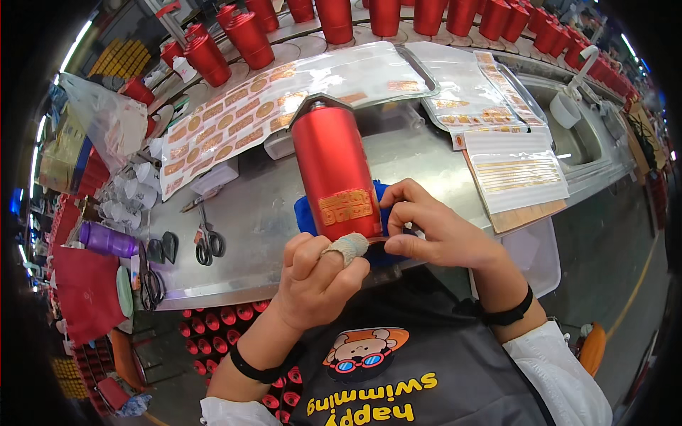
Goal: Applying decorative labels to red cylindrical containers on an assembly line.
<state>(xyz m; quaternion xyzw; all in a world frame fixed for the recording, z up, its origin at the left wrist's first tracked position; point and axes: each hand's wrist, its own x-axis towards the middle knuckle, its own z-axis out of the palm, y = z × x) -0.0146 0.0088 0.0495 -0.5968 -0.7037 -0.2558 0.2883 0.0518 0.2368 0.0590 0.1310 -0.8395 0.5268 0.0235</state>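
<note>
Red tumbler [334, 167] between both hands

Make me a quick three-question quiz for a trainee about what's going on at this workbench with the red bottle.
1. True or false: the red bottle lies on a blue cloth.
2. Which hand has a bandaged thumb? A) left hand B) right hand C) neither
3. What tool lies on the metal table to the left of the bottle?

Key
1. True.
2. A; the wrap is on the left thumb, pressed at the gold sticker.
3. Scissors.
</note>
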